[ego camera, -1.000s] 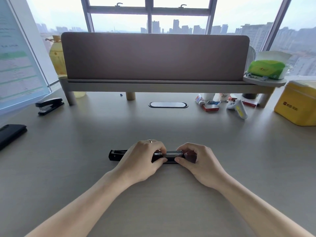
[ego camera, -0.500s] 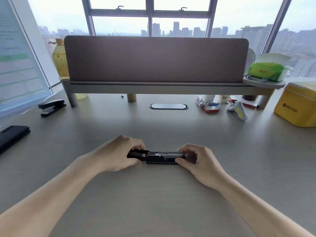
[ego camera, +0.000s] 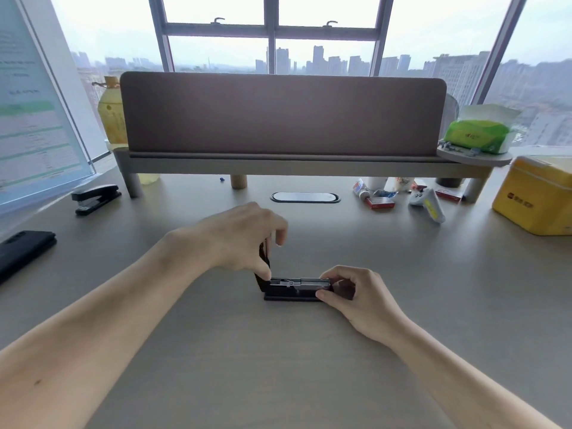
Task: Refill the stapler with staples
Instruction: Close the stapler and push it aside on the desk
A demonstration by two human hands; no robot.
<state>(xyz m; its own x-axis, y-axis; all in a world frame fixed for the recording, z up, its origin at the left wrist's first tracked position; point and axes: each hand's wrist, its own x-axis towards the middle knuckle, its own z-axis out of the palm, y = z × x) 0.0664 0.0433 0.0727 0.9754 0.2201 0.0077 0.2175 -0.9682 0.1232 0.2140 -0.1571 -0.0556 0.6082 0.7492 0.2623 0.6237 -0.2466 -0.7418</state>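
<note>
Since the earlier frames, the stapler's top cover (ego camera: 264, 258) has swung from lying flat out to the left up to a near-upright position, and the left hand (ego camera: 244, 239) has risen with it. The stapler (ego camera: 294, 287) sits on the desk (ego camera: 278, 366) directly in front of the person, centred between both forearms, its base flat on the surface. The metal magazine channel (ego camera: 298, 283) is exposed along the top of the body; whether staples already lie in it cannot be told at this resolution.

The left hand grips the raised cover between thumb and fingers, with the index finger lifted clear. The right hand (ego camera: 353, 292) is closed on the right end of the stapler body, thumb at the near side and fingers at the far side, holding it steady against the desk.

Judged step: closing the cover over the magazine, or holding it open for loading; the view does not settle which. If closing, the next move calls for swinging the cover down along its hinge while the right hand keeps the base from sliding, then pressing until it latches.

Further out, a second black stapler (ego camera: 96, 198) rests at the far left, well apart. A small red box (ego camera: 380, 202), possibly staples, lies among clutter at the far right, near a yellow tin (ego camera: 538, 199).
</note>
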